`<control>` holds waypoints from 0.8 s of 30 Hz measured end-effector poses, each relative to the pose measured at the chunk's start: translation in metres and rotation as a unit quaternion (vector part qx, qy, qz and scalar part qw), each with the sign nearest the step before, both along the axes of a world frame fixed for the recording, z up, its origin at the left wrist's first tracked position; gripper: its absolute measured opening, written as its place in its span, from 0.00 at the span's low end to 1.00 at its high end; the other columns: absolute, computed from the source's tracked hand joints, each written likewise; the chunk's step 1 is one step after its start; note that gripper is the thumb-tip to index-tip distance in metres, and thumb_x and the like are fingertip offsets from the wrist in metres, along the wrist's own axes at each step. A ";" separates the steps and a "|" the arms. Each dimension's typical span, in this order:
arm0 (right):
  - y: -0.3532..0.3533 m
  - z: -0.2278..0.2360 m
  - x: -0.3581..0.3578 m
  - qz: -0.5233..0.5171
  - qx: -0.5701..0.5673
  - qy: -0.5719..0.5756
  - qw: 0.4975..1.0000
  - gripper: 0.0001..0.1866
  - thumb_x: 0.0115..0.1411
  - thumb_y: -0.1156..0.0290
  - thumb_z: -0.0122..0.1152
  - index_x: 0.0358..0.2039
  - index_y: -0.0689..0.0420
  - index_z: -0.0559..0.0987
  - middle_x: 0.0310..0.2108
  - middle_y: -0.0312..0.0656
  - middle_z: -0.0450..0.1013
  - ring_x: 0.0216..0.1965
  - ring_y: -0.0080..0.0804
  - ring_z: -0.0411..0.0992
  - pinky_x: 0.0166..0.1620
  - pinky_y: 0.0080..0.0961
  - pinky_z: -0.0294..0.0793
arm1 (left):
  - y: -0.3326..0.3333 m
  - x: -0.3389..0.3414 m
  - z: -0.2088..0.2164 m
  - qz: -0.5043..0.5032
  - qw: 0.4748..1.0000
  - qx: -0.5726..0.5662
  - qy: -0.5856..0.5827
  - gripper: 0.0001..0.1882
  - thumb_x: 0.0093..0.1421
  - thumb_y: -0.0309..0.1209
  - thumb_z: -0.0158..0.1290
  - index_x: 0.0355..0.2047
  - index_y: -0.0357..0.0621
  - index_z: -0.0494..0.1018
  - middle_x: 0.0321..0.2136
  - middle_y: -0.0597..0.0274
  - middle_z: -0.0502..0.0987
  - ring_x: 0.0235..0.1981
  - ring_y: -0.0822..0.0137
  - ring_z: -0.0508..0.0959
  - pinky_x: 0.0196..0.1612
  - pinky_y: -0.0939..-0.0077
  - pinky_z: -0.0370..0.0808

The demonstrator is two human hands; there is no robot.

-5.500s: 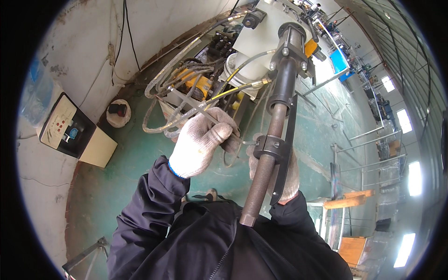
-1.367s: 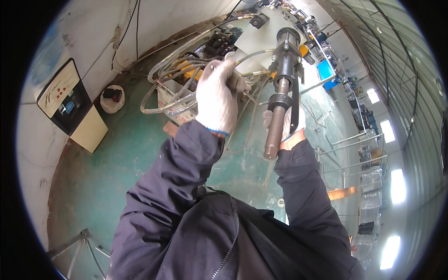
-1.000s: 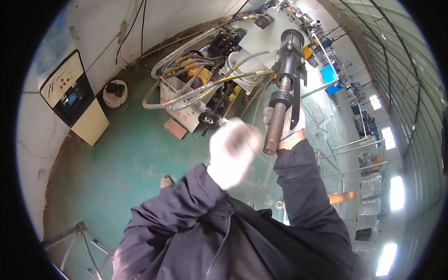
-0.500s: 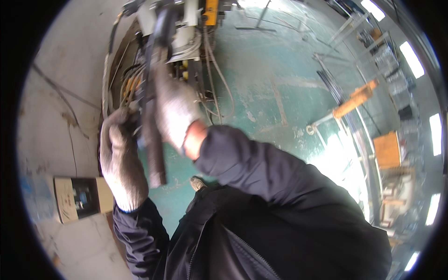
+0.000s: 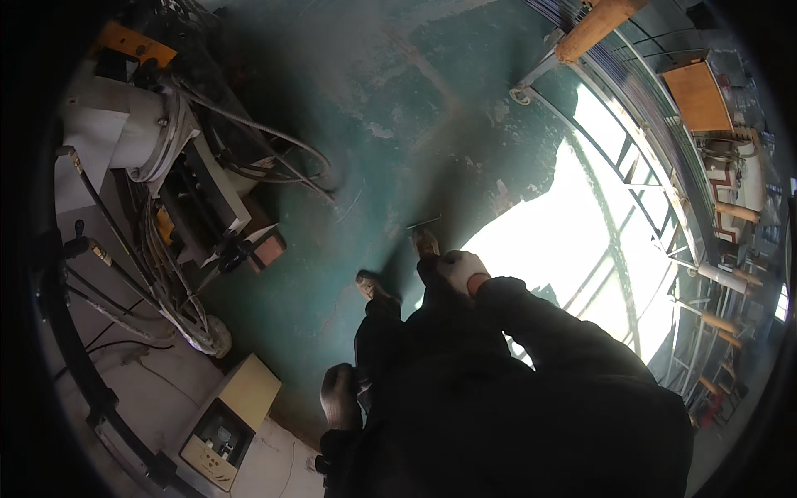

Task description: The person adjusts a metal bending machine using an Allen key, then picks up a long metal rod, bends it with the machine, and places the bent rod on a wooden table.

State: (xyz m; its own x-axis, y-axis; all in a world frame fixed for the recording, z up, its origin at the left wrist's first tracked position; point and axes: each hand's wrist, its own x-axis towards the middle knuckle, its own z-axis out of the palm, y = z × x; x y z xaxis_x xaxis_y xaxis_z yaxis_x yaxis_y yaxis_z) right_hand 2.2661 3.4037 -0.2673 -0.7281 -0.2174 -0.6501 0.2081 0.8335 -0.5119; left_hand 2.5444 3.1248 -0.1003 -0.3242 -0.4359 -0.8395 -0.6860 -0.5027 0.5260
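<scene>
My left hand point(image 5: 339, 397), in a greyish knit work glove, hangs low beside my dark jacket with its fingers curled. A small dark shape lies against its inner side; I cannot make out whether the hand holds it. In front of my right thigh is my right hand point(image 5: 462, 270), in a pale glove, its fingers bent into a loose fist. Its palm is hidden, so anything inside cannot be seen. Below my hands are my two shoes point(image 5: 371, 285) on the green floor point(image 5: 332, 249). A thin short bar point(image 5: 424, 222) shows by the right shoe's toe.
At left stands a machine with a pale round housing point(image 5: 137, 137), looping hoses point(image 5: 290, 149) and a black curved rail point(image 5: 83, 373). An open beige box point(image 5: 249, 386) is by the wall. Metal racks with wooden rollers point(image 5: 598, 29) line the right, beside bright sunlight.
Both hands have left the dark tube they were on and come down near my body. My view has turned rightward; the machine now sits farther left.
</scene>
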 end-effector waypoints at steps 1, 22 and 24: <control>0.022 -0.027 -0.009 -0.052 0.000 -0.057 0.997 0.16 0.69 0.60 0.68 0.48 0.57 0.92 0.37 0.54 0.88 0.39 0.44 0.88 0.48 0.38 0.88 | 0.000 -0.011 -0.008 -0.037 0.999 -0.008 -0.034 0.12 0.78 0.31 0.55 0.46 0.31 0.78 0.40 0.52 0.83 0.37 0.61 0.86 0.45 0.64 0.87; 0.042 -0.648 -0.069 -0.134 0.257 -0.053 0.956 0.16 0.69 0.61 0.63 0.51 0.52 0.89 0.51 0.55 0.87 0.58 0.61 0.84 0.60 0.55 0.84 | -0.021 0.033 -0.383 -0.496 0.699 -0.386 -0.340 0.11 0.72 0.35 0.63 0.43 0.39 0.81 0.39 0.51 0.84 0.39 0.54 0.85 0.44 0.57 0.83; 0.038 -0.674 -0.069 -0.109 0.216 -0.023 0.970 0.16 0.71 0.64 0.59 0.53 0.56 0.86 0.51 0.60 0.86 0.58 0.66 0.83 0.60 0.59 0.83 | -0.020 0.039 -0.397 -0.497 0.640 -0.439 -0.389 0.10 0.70 0.34 0.63 0.40 0.39 0.80 0.36 0.52 0.82 0.35 0.55 0.83 0.39 0.58 0.83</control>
